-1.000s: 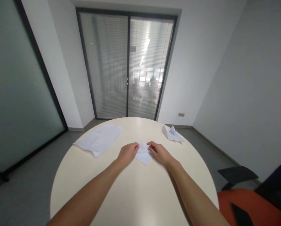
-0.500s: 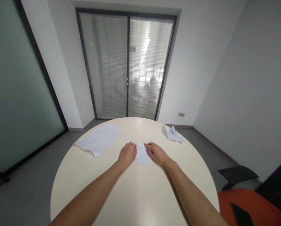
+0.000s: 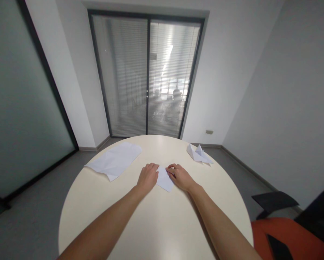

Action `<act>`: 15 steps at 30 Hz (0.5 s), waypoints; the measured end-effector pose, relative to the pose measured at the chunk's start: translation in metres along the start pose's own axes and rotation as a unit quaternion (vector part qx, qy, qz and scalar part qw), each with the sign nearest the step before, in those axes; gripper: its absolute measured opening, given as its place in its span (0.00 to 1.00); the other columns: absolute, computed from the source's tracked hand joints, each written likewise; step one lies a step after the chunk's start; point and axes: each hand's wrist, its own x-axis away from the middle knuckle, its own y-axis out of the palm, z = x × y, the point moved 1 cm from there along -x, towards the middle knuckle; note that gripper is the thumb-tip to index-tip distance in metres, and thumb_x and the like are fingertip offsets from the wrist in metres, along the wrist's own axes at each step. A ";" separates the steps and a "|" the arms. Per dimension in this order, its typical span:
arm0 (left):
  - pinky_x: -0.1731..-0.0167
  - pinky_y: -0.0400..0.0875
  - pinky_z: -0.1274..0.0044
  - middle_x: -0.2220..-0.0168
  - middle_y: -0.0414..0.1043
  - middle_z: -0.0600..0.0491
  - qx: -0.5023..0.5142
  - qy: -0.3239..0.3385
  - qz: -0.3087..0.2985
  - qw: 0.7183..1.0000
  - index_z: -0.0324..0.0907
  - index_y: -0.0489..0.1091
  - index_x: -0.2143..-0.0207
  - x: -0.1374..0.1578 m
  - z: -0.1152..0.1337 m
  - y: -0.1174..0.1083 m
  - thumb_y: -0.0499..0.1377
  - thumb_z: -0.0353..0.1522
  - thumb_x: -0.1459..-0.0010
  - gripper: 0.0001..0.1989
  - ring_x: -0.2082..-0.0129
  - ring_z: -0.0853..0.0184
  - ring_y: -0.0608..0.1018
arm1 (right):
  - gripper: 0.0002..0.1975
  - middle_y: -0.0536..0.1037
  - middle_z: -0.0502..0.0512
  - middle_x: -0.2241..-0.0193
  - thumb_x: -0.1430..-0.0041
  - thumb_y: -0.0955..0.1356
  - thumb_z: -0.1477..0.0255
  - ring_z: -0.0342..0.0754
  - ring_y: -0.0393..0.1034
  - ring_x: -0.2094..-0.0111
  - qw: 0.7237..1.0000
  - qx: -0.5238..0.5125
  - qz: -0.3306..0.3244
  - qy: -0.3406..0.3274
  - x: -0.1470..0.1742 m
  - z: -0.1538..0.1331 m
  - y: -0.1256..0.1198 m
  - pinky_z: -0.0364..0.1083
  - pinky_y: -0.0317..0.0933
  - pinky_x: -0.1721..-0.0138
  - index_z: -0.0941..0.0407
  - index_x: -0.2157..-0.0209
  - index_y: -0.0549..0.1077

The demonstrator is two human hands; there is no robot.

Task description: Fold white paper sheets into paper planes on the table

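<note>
A small piece of folded white paper (image 3: 164,181) lies on the round table, its lower corner pointing toward me. My left hand (image 3: 148,177) grips its left edge, fingers curled and the fingertips at the top of the sheet. On the opposite edge, my right hand (image 3: 179,177) pinches the paper with thumb and index finger close together. The top of the paper looks flattened between the two sets of fingertips. Parts of both side edges are hidden under my fingers.
A larger creased white sheet (image 3: 117,159) lies at the back left of the table (image 3: 151,224). At the back right stands a folded paper shape (image 3: 199,155) with raised points. An orange chair (image 3: 289,236) with black armrests is at the right, and glazed doors (image 3: 147,76) face me.
The paper's pointed top, which stuck up between my hands, now shows as a lower, blunter edge. My left fingertips have shifted slightly right along the top. The right hand has hardly moved.
</note>
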 end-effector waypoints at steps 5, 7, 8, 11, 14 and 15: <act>0.42 0.64 0.68 0.44 0.73 0.49 0.050 0.089 -0.032 0.994 0.43 0.72 0.47 -0.004 -0.003 0.006 0.49 0.24 0.36 0.20 0.44 0.63 0.73 | 0.16 0.76 0.61 0.52 0.33 0.62 0.69 0.53 0.69 0.54 1.000 -0.011 -0.004 -0.005 0.001 0.003 -0.002 0.51 0.60 0.48 0.53 0.53 0.79; 0.42 0.64 0.68 0.45 0.74 0.49 0.049 0.098 -0.044 0.993 0.43 0.73 0.47 -0.004 -0.005 0.006 0.50 0.23 0.37 0.20 0.45 0.63 0.74 | 0.15 0.76 0.60 0.51 0.34 0.62 0.68 0.53 0.70 0.53 1.000 -0.029 -0.011 -0.006 0.003 0.010 -0.003 0.51 0.60 0.48 0.53 0.54 0.80; 0.43 0.65 0.68 0.45 0.74 0.49 0.044 0.098 -0.047 0.993 0.43 0.73 0.47 -0.004 -0.005 0.005 0.50 0.23 0.37 0.20 0.46 0.62 0.74 | 0.15 0.76 0.60 0.51 0.34 0.63 0.68 0.53 0.70 0.52 0.999 -0.039 -0.014 -0.003 0.004 0.015 -0.004 0.51 0.60 0.47 0.52 0.54 0.80; 0.45 0.66 0.68 0.45 0.74 0.49 0.030 0.098 -0.049 0.994 0.43 0.74 0.48 -0.001 -0.004 0.000 0.50 0.26 0.35 0.18 0.46 0.61 0.74 | 0.14 0.77 0.61 0.51 0.36 0.65 0.68 0.54 0.70 0.51 0.997 -0.068 -0.016 0.021 0.008 0.032 -0.005 0.52 0.61 0.47 0.52 0.55 0.81; 0.45 0.65 0.67 0.45 0.73 0.48 0.030 0.100 -0.047 0.993 0.44 0.74 0.49 0.002 -0.002 -0.003 0.52 0.31 0.33 0.15 0.46 0.60 0.74 | 0.13 0.78 0.61 0.53 0.38 0.66 0.68 0.54 0.71 0.51 0.995 -0.093 -0.016 0.034 0.013 0.044 -0.008 0.51 0.62 0.48 0.53 0.57 0.82; 0.45 0.65 0.66 0.44 0.73 0.48 0.030 0.101 -0.048 0.993 0.44 0.74 0.48 0.003 -0.001 -0.004 0.53 0.33 0.34 0.15 0.45 0.60 0.73 | 0.13 0.78 0.61 0.53 0.39 0.66 0.68 0.54 0.71 0.52 0.994 -0.099 -0.014 0.035 0.014 0.045 -0.009 0.51 0.63 0.49 0.53 0.58 0.82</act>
